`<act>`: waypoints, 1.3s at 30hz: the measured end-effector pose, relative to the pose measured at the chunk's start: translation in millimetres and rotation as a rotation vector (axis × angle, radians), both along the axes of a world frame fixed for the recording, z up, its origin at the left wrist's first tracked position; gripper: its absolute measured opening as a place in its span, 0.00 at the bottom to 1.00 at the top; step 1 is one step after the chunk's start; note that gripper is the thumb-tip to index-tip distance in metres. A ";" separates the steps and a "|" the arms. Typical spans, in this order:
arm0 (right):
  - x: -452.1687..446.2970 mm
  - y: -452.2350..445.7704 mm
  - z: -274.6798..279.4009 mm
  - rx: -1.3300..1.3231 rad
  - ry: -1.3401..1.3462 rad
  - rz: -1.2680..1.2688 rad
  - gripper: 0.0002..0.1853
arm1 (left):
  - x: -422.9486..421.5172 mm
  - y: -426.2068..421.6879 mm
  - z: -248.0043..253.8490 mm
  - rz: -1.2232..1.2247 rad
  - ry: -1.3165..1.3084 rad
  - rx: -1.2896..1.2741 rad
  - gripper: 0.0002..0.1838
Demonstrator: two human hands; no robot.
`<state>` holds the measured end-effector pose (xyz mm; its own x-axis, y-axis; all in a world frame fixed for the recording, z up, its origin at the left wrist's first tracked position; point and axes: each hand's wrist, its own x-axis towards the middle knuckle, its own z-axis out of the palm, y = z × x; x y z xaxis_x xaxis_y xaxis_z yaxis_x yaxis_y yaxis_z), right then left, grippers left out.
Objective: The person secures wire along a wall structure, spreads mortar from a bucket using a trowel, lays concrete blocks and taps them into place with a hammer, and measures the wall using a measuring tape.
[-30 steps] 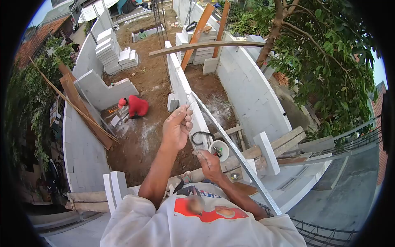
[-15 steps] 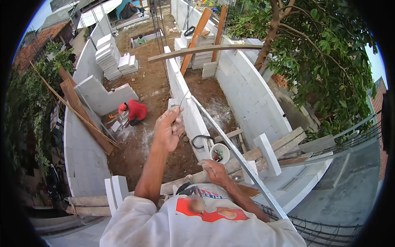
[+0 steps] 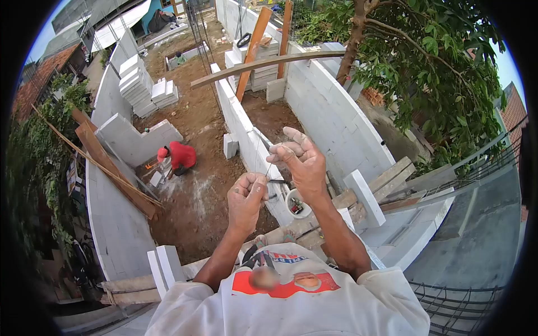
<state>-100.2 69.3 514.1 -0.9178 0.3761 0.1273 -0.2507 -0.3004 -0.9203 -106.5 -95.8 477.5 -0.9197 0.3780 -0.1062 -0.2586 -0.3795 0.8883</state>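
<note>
My left hand [image 3: 246, 201] is closed in a pinch, thumb against forefinger, in front of my chest. A thin dark wire [image 3: 257, 154] runs up from between my hands. To its upper right, my right hand [image 3: 302, 168] also pinches the wire between thumb and forefinger, its other fingers loosely curled. Behind my hands stands a white block wall [image 3: 238, 126]. Past my right wrist, a white bucket [image 3: 287, 204] holds small items I cannot make out. Partly hidden by my right arm is a long pale metal bar [image 3: 372, 256].
Below on the left, a person in red [image 3: 180, 157] crouches on the soil. Wooden planks [image 3: 305, 224] cross in front of my feet. An upright white block [image 3: 364, 199] stands at right. A timber beam [image 3: 269, 67] spans the walls; rebar [image 3: 454, 302] lies lower right.
My right hand has risen from beside the bucket to the wire. My left hand has come down and closer to it. The long bar is now mostly behind my right arm.
</note>
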 end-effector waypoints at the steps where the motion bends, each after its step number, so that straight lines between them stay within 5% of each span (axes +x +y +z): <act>1: -1.4 0.3 -1.2 0.064 -0.013 -0.001 0.32 | 1.7 0.8 -1.8 0.005 -0.001 -0.003 0.09; 8: 1.8 2.5 -9.5 0.105 -0.119 0.023 0.25 | -1.3 -4.0 -9.9 0.016 -0.058 -0.050 0.08; 16: 4.2 15.6 -26.0 0.457 -0.116 0.081 0.25 | -8.1 -2.4 -17.5 -0.026 -0.135 0.011 0.10; 18: 5.9 9.1 -36.1 0.307 -0.095 0.106 0.28 | -9.5 -0.5 -16.5 -0.033 -0.174 0.048 0.09; 20: 12.6 -9.0 -36.4 0.135 -0.022 0.199 0.36 | -12.2 1.3 -12.0 0.022 -0.243 0.171 0.07; 22: 18.1 -26.3 -65.4 0.230 -0.109 0.381 0.40 | -30.4 -2.8 -15.9 0.081 -0.242 0.281 0.07; 24: 31.5 -30.6 -61.4 0.358 -0.460 0.754 0.27 | -62.7 -19.7 -22.4 0.221 -0.224 0.395 0.06; 26: 46.6 -34.1 -112.3 0.817 0.039 0.334 0.17 | -112.9 -66.9 -36.6 0.396 -0.184 0.409 0.06; 31: 88.6 42.3 -87.1 1.156 0.023 0.360 0.12 | -220.8 -256.4 -92.5 0.716 -0.138 0.416 0.06; 35: 111.8 91.7 -70.8 1.174 0.000 0.408 0.11 | -240.0 -343.6 -105.8 0.858 -0.261 0.408 0.13; 39: 111.1 100.8 -59.6 0.964 -0.189 0.319 0.10 | -217.5 -331.1 -102.9 0.887 -0.402 0.545 0.15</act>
